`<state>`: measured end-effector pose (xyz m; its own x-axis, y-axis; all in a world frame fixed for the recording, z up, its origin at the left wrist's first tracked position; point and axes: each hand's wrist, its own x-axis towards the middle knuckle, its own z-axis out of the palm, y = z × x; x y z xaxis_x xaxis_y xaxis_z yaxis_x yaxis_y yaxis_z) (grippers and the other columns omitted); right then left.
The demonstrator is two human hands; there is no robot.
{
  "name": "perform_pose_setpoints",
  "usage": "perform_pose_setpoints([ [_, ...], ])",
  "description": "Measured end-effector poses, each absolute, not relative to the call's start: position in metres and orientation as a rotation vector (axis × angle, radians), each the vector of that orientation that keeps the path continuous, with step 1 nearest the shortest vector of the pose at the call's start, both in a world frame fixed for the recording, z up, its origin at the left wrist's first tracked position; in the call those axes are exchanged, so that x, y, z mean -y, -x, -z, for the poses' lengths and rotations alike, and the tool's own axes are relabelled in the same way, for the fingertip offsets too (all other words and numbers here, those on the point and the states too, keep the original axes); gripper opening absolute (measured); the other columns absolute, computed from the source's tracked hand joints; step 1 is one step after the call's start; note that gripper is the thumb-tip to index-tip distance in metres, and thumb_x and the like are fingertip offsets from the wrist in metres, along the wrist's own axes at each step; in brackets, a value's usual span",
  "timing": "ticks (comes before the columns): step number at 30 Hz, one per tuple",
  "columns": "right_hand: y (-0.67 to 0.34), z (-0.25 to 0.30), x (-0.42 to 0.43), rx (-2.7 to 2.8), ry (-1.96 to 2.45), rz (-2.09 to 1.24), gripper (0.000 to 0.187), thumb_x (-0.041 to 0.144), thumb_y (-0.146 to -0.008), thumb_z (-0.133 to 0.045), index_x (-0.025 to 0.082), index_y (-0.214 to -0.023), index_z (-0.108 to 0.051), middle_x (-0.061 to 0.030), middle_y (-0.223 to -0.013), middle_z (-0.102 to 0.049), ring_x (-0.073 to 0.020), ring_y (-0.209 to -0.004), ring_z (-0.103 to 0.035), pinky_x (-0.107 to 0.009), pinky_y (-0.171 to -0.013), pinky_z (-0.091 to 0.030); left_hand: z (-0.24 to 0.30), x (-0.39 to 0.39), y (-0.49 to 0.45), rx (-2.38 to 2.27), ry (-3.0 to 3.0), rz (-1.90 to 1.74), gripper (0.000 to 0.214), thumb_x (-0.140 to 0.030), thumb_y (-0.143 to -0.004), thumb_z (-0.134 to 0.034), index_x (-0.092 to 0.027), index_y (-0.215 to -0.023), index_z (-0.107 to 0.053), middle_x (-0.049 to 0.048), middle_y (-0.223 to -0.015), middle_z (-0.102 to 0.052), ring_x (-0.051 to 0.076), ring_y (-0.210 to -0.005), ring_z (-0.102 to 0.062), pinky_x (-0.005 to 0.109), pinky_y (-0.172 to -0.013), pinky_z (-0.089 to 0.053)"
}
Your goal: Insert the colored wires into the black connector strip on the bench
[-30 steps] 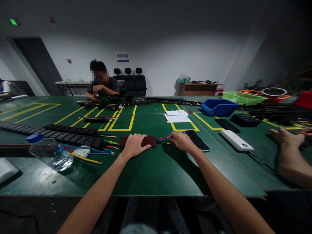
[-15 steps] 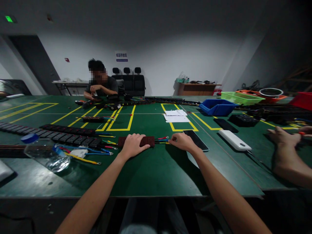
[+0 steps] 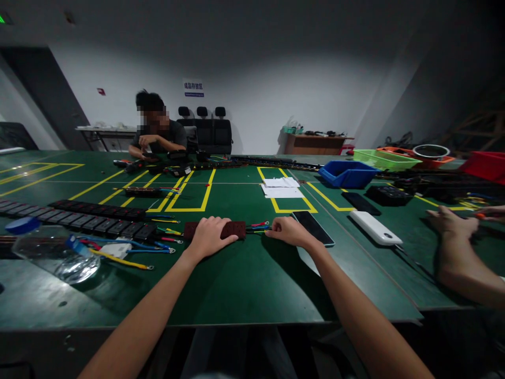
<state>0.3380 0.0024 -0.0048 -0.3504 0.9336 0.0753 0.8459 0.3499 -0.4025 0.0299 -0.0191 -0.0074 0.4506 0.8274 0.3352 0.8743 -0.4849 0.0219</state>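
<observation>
The left hand [image 3: 211, 237], fingers curved partly spread, clasps a dark red block [image 3: 236, 229] on the bench [image 3: 236, 287]; the right hand [image 3: 287, 230], fingertips pinched together, holds wires [image 3: 255, 231] at the block's right end. Since a second ago, the red wire [image 3: 262, 225] (ring-tipped) has come clear of the right fingers, so it appears separated from those in the pinch.

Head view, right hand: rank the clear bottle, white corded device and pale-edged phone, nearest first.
1. Pale-edged phone, just right of the right hand.
2. White corded device, farther right.
3. Clear bottle, far left, beyond the left hand.
</observation>
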Motion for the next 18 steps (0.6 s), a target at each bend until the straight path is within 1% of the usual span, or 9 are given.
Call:
perform_pose_setpoints([
  [6,-0.338,0.007,-0.004,2.266,1.510,-0.387,0.031,0.050,-0.086,-0.070,0.021,-0.079,-0.065,-0.0006,-0.073,-0.066,-0.0136,-0.062,-0.055,-0.027,-0.055,-0.030,0.007,0.019,-0.030,1.514,2.543,0.466,0.064,-0.071,-0.094,-0.048,-0.020,-0.128,-0.064,0.0111,-0.113,-0.071,0.029,-0.101,-0.063,0.040,-0.082,-0.043],
  [11,-0.340,0.001,0.000,2.236,1.581,-0.318,0.024,0.045,-0.091,-0.066,0.022,-0.086,-0.069,-0.0027,-0.081,-0.070,-0.0158,-0.071,-0.060,-0.027,-0.057,-0.031,0.007,0.020,-0.030,1.505,2.534,0.469,0.064,-0.072,-0.095,-0.047,-0.020,-0.127,-0.065,0.0112,-0.112,-0.071,0.029,-0.100,-0.063,0.039,-0.081,-0.042],
  [14,-0.339,-0.004,0.003,2.197,1.665,-0.260,0.025,0.043,-0.095,-0.060,0.022,-0.087,-0.070,-0.0038,-0.084,-0.072,-0.0173,-0.075,-0.062,-0.027,-0.057,-0.032,0.007,0.020,-0.030,1.499,2.532,0.455,0.063,-0.072,-0.095,-0.046,-0.020,-0.127,-0.065,0.0111,-0.112,-0.071,0.029,-0.098,-0.063,0.039,-0.080,-0.042],
  [18,-0.338,-0.005,0.004,2.199,1.748,-0.228,0.025,0.043,-0.095,-0.059,0.022,-0.090,-0.072,-0.0058,-0.090,-0.073,-0.0192,-0.080,-0.065,-0.027,-0.060,-0.034,0.004,0.021,-0.031,1.507,2.538,0.436,0.066,-0.073,-0.095,-0.044,-0.019,-0.128,-0.064,0.0112,-0.112,-0.071,0.028,-0.098,-0.063,0.039,-0.080,-0.042],
])
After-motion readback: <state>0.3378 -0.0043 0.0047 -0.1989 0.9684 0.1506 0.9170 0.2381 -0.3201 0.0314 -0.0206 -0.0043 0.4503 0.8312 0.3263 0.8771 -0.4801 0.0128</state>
